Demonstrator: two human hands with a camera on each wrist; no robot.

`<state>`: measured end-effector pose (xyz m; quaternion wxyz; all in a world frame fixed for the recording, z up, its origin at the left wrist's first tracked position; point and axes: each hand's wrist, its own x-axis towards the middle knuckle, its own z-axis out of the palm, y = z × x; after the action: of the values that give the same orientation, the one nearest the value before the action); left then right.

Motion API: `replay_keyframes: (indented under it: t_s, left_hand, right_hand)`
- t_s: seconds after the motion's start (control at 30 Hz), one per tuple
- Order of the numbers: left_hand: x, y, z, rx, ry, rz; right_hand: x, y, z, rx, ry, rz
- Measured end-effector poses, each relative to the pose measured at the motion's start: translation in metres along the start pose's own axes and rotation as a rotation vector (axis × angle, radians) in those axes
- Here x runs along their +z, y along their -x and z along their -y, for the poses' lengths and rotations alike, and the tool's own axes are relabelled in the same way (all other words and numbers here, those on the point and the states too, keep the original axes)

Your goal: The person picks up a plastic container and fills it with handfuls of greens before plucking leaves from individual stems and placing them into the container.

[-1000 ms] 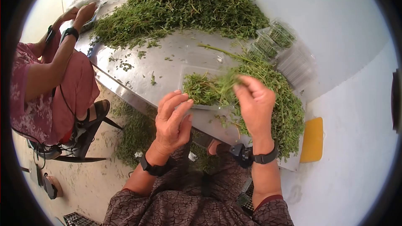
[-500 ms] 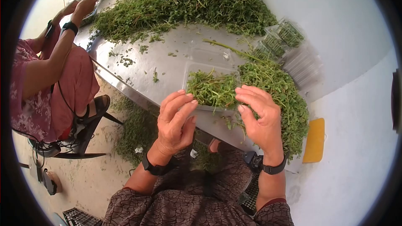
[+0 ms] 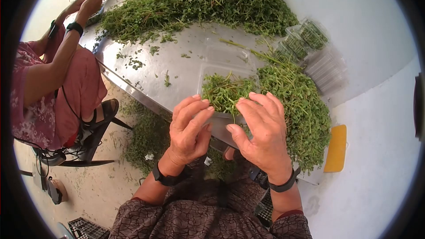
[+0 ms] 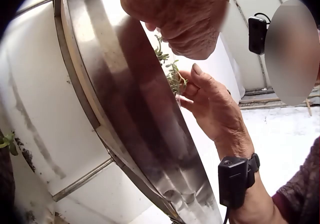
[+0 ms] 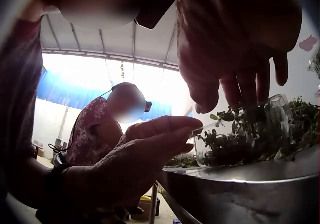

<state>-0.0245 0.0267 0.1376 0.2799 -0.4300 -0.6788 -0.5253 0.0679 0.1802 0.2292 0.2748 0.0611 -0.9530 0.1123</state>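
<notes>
As I'm watching remotely, the left hand (image 3: 189, 128) and right hand (image 3: 262, 132) are resting relaxed, seemingly gripping nothing, by the clear box (image 3: 212, 68) of greens (image 3: 228, 89) nearest on the metal table (image 3: 155, 79); snagging an overhanging stem (image 3: 234, 114) could be causing spills.

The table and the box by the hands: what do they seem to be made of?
The table looks like smooth metal, perhaps stainless steel: grey, with blurred bright reflections. The box seems to be thin, glossy, clear plastic: the greens show through its wall, which catches highlights.
</notes>
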Motion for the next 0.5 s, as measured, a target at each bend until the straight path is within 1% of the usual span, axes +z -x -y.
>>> replay_keyframes:
  t_s: [0.07, 0.13, 0.17, 0.23, 0.27, 0.33, 0.43, 0.5]
  left_hand:
    - [0.0, 0.0, 0.0, -0.001, -0.005, 0.001]
    - [0.0, 0.0, -0.001, -0.003, -0.007, 0.003]
    - [0.0, 0.0, -0.001, -0.003, -0.008, 0.002]
    - [0.0, 0.0, -0.001, -0.003, -0.008, 0.002]
    - [0.0, -0.001, 0.0, 0.009, -0.009, -0.003]
    - [0.0, -0.002, 0.001, 0.021, -0.009, -0.007]
    - [-0.001, -0.002, 0.0, 0.02, -0.012, -0.002]
    - [-0.001, -0.003, 0.0, 0.018, -0.015, -0.003]
  right_hand:
    - [0.002, -0.003, -0.002, -0.019, 0.003, 0.005]
    - [0.003, -0.006, -0.004, -0.034, -0.027, 0.069]
    - [0.005, -0.007, -0.007, -0.034, -0.027, 0.069]
    - [0.01, -0.009, -0.014, -0.074, -0.097, 0.13]
    - [0.01, -0.011, -0.015, -0.073, -0.097, 0.131]
    - [0.007, -0.016, -0.02, -0.076, -0.202, 0.187]
    - [0.007, -0.02, -0.033, -0.075, -0.272, 0.224]
    - [0.005, -0.02, -0.034, -0.067, -0.276, 0.225]
